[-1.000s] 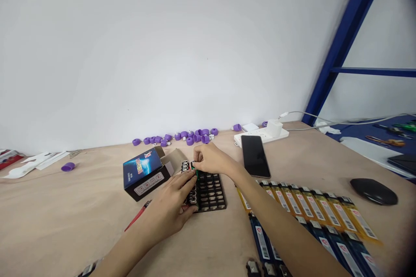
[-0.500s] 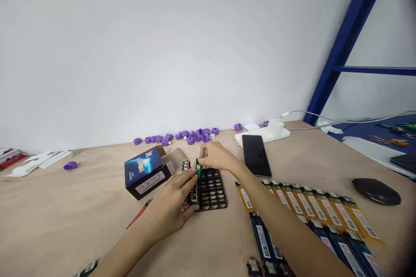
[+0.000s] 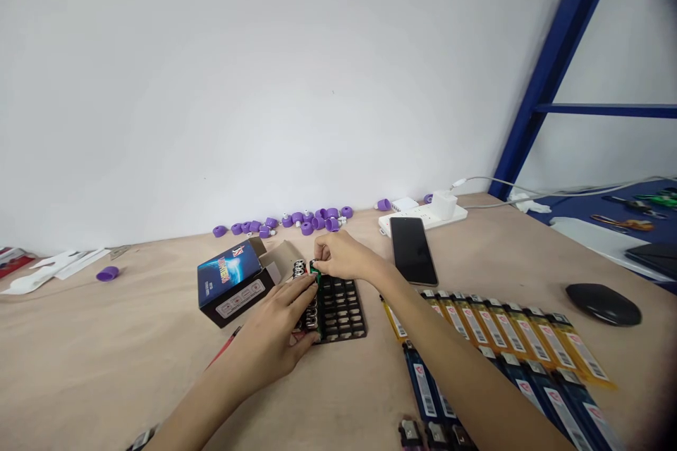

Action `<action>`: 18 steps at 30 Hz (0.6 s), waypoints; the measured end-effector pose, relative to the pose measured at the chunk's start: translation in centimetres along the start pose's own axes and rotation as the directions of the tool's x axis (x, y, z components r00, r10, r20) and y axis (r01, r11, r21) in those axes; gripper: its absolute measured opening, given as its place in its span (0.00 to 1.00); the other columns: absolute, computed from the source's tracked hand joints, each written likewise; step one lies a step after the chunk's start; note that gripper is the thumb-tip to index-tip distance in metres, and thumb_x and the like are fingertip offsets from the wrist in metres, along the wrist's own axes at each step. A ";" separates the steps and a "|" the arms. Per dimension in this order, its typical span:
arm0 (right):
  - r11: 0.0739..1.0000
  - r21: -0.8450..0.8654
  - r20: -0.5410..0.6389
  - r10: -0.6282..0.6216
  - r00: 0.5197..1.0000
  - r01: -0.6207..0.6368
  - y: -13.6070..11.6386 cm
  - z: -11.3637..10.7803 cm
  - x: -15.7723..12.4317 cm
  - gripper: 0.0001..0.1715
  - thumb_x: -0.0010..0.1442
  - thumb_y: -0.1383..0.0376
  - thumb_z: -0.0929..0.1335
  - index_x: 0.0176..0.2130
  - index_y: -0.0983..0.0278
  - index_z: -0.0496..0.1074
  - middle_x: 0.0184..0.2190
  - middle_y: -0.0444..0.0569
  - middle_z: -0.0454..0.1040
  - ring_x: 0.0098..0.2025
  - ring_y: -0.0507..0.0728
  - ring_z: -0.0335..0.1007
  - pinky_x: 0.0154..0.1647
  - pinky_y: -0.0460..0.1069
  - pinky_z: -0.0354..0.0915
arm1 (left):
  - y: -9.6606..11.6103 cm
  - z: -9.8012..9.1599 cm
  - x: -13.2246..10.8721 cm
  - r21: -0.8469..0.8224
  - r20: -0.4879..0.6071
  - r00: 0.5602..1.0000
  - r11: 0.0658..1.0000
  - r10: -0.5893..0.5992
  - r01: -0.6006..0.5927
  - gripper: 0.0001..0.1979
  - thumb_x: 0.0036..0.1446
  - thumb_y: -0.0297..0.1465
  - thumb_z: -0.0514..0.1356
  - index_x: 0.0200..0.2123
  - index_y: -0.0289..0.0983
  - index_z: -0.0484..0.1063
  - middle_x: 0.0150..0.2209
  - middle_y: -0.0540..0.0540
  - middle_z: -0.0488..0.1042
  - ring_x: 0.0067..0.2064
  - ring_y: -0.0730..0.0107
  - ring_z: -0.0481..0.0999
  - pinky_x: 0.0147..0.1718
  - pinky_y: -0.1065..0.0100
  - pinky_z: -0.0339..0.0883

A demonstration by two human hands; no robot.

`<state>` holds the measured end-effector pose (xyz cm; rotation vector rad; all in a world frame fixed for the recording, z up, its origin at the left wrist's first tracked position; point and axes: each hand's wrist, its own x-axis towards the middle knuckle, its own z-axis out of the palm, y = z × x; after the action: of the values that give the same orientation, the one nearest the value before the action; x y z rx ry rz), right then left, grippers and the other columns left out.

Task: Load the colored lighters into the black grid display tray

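Green piece pinched narrow in right hand over black grid tray; left hand on tray, prob. steadying, grip can't tell.

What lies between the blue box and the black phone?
In the head view, the right hand pinching a small green item, just above a black slotted tray.
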<state>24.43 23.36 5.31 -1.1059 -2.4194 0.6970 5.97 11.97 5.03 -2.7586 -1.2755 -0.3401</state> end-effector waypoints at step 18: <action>0.971 -0.233 0.132 -0.028 0.991 0.058 -1.7 -0.9 -0.7 0.08 0.66 0.63 0.70 0.37 0.67 0.72 0.33 0.44 0.74 0.33 0.52 0.72 0.35 0.50 0.71 | 0.5 -0.4 0.3 -0.086 0.057 0.995 0.993 -0.080 0.085 0.31 0.52 0.26 0.64 0.60 0.33 0.63 0.64 0.32 0.65 0.62 0.43 0.67 0.59 0.44 0.66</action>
<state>24.36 22.16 6.93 -1.1239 -2.6828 0.4870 6.46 11.75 5.47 -2.8113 -1.4244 -0.3390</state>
